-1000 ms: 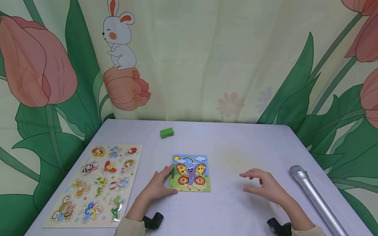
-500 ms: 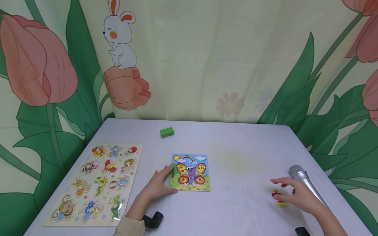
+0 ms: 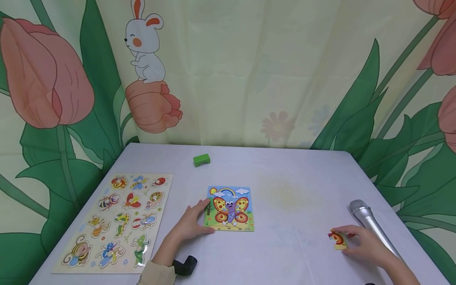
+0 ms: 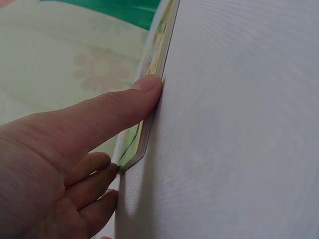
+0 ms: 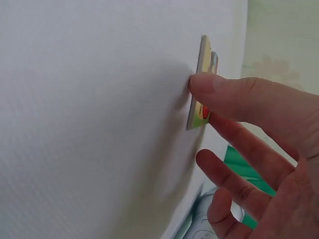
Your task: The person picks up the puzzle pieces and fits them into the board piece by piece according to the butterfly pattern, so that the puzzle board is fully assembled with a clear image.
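A square butterfly jigsaw puzzle [image 3: 230, 209] lies flat on the white table, left of centre. My left hand [image 3: 190, 223] holds it by the lower left corner; in the left wrist view the thumb [image 4: 149, 85] presses its near edge and the other fingers lie round the corner. Over on the right, my right hand [image 3: 365, 245] pinches a small puzzle piece [image 3: 337, 240] with a red and orange pattern on yellow. The right wrist view has the thumb on one edge of this piece [image 5: 200, 112], with the forefinger mostly hidden behind the thumb.
A board of insect figures [image 3: 114, 225] covers the table's left side. Near the back lies a green block [image 3: 201, 160]. A silver microphone [image 3: 374, 225] lies slanted just beyond the right hand. A printed curtain [image 3: 231, 79] hangs behind the table.
My right hand has moved right and toward the table's near side, then taken hold of the puzzle piece there. The left hand and the butterfly puzzle have stayed in place.
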Demonstrator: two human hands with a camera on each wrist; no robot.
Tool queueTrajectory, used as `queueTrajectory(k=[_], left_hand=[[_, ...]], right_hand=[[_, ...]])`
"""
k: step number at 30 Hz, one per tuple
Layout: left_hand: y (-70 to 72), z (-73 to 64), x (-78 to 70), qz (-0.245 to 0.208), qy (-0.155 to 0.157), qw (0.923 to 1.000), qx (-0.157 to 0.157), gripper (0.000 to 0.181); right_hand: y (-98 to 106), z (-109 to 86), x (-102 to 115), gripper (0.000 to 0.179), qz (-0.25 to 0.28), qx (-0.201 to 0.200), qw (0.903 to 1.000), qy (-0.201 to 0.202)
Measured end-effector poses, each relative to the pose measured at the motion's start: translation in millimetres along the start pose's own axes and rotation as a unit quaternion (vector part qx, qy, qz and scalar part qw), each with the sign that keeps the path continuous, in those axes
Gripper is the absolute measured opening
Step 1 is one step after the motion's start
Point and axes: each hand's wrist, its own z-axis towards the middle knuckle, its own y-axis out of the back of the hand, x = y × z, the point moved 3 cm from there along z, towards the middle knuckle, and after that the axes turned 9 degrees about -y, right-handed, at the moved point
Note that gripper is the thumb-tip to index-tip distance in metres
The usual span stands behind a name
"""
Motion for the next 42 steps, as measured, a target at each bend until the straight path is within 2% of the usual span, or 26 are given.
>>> queueTrajectory(k=[9, 16, 24, 35, 42], left_hand=[[0.2, -0.7, -1.2, 0.003, 0.002, 1.0000, -0.001, 0.089], [0.8, -0.9, -1.1, 0.005, 0.000, 1.0000, -0.003, 0.089], [0.6, -0.8, -1.0, 0.004, -0.008, 1.0000, -0.005, 0.090], [0.5, 1.0, -1.1, 0.003, -0.001, 1.0000, -0.006, 0.090], [0.1, 1.0, -2.8, 0.007, 0.005, 0.9999, -0.008, 0.089]], right_hand=[[-1, 1.0, 0, 0.052, 0.010, 0.008, 0.9997, -0.019], [-1, 1.0, 3, 0.056, -0.005, -0.016, 0.9998, -0.013], [1, 2.4, 11, 0.056, 0.005, -0.023, 0.9996, -0.016], [4, 17.4, 49, 0.050, 0.047, -0.028, 0.9980, 0.033], [-2, 34.2, 80, 0.047, 0.067, -0.021, 0.9934, 0.091]])
